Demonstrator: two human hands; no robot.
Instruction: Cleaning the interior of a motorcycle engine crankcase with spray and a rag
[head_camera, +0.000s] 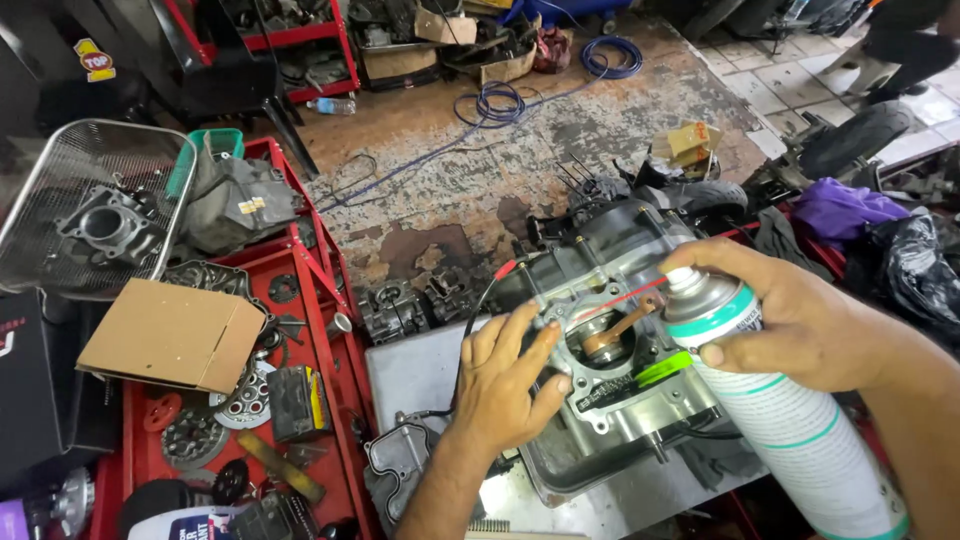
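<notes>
A dark engine crankcase (620, 260) lies in a metal tray (560, 475). Its round cylinder opening shows a copper-coloured connecting rod (615, 332). My left hand (505, 380) rests flat on the gasket face beside that opening, fingers spread and holding nothing. My right hand (790, 315) grips a white spray can with teal bands (790, 420), index finger on the nozzle. A thin red straw (625, 296) runs from the nozzle toward the opening. A green part (662, 369) sits just under the can's top.
A red tool cart (330, 330) on the left holds a cardboard box (170, 335), clutch plates and loose parts. A wire basket (90, 205) holds a cylinder block. Blue cable (500, 100) coils on the worn floor. Purple cloth (845, 210) and a tyre (860, 135) lie right.
</notes>
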